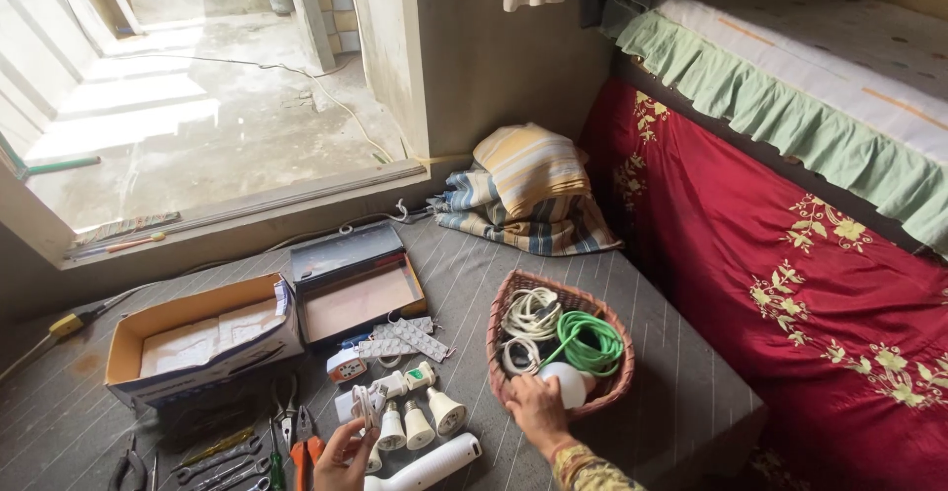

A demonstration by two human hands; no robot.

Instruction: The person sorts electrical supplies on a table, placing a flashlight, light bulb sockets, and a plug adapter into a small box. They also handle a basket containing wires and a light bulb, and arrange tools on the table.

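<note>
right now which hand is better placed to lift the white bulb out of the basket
The right hand: it already rests on the white bulb at the near rim of the woven basket. The left hand is busy over by the tools, holding a small white part.

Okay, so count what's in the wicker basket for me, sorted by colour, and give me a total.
In the wicker basket:
White cable coils: 2 (larger coil, smaller coil)
Green cable coil: 1
White bulb, under the right hand: 1
Total: 4
The left hand is outside the basket, by the white plug.
</note>
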